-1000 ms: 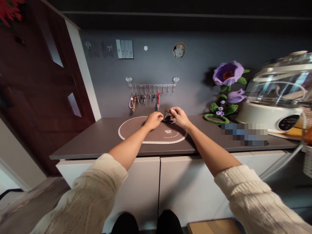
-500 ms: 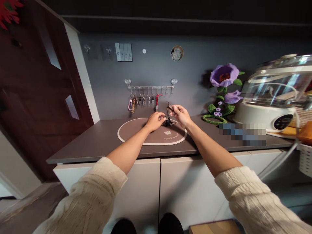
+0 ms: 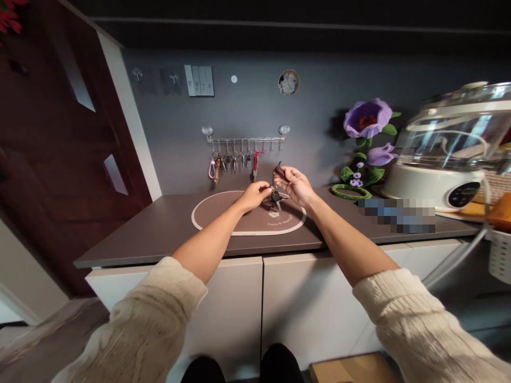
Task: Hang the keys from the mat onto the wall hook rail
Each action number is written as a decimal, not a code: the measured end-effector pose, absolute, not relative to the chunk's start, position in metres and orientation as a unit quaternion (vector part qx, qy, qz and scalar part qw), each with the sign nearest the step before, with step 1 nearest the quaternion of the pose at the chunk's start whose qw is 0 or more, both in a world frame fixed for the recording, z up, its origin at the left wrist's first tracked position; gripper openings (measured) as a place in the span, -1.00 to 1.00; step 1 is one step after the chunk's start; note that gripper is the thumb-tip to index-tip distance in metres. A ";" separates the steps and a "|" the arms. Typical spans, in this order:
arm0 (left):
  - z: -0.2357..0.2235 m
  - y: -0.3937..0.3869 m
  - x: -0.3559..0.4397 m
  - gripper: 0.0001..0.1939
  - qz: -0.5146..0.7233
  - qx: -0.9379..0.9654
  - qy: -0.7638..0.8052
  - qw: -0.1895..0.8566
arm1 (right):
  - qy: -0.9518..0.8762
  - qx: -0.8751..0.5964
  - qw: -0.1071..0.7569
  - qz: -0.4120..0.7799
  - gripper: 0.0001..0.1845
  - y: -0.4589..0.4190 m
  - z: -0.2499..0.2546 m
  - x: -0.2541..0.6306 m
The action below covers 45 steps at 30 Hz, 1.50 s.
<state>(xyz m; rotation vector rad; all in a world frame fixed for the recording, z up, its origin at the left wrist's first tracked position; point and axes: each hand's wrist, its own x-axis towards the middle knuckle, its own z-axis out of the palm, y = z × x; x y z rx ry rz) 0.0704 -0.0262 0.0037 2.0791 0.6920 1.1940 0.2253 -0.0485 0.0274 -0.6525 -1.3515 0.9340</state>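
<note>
A bunch of keys point(image 3: 276, 197) with a black fob hangs between my two hands, just above the brown oval mat point(image 3: 215, 215). My left hand point(image 3: 254, 196) pinches the bunch from the left side, thumb and fingers together. My right hand point(image 3: 298, 187) is closed on a dark brown strap-like piece point(image 3: 280, 171) at the top of the bunch. The ring joining the parts is too small to make out clearly. Behind my hands, a clear hook rack point(image 3: 247, 140) on the wall carries several key sets, among them a red-tagged key point(image 3: 255, 161).
Purple fabric flowers point(image 3: 368, 119) with a green looped base point(image 3: 351, 192) stand right of my right hand. Farther right is a white appliance point(image 3: 435, 181) with a clear top. The grey counter point(image 3: 159, 229) ends above white cabinet doors point(image 3: 231, 308).
The brown strap-like piece has tilted up in my right hand, and the keys have shifted slightly. Both hands stay close together. The whole view has moved a little.
</note>
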 end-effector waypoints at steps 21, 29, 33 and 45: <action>0.010 0.000 0.055 -0.72 0.589 0.642 0.288 0.398 | -0.526 -0.336 0.655 0.425 -0.88 -0.040 0.025 0.234; 0.014 -0.002 0.052 -0.79 0.639 0.535 0.248 0.495 | -0.529 -0.382 0.589 0.477 -0.88 -0.040 0.017 0.227; 0.017 -0.004 0.053 -0.79 0.644 0.513 0.244 0.511 | -0.581 -0.387 0.532 0.479 -0.91 -0.039 0.010 0.223; 0.015 -0.008 0.057 -0.77 0.628 0.545 0.227 0.507 | -0.663 -0.346 0.508 0.427 -0.74 -0.043 0.008 0.216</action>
